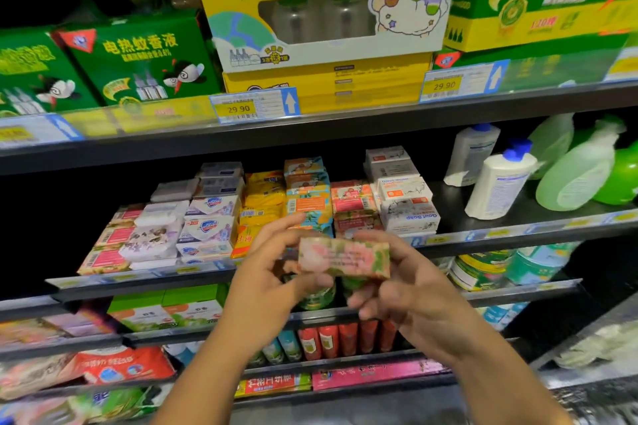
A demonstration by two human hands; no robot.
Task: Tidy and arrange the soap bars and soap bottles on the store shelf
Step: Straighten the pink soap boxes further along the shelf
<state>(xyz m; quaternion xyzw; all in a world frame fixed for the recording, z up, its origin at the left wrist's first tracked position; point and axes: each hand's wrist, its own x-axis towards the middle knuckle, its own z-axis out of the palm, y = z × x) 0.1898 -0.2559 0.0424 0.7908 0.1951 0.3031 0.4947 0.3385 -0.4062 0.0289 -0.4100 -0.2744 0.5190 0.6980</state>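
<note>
Your left hand (272, 272) and right hand (407, 290) grasp, fingers curled, the pink-and-green wrapped soap bar (343, 257) before the dark metal shelf (518, 240) lip. Stacked boxed soaps (307, 197) crowd 12 o'clock. White blue-capped plastic bottles (500, 179) stand at 2 o'clock, with a gap of shelf between.

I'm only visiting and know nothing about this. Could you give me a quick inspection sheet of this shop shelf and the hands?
Surface: dark soap shelf, with a label strip along its front edge.
Job's things: pink-and-green soap box held in front of the shelf; stacked soap bars in uneven rows; white bottles with blue caps standing; green bottles tilted at the right.
Clutter: nothing seen beyond stock.
Grippers: left hand and right hand each grip one end of the soap box.
Cables: nothing seen.
Surroundings: yellow box and green boxes on the shelf above; price tag reading 29.90; red bottles below.
</note>
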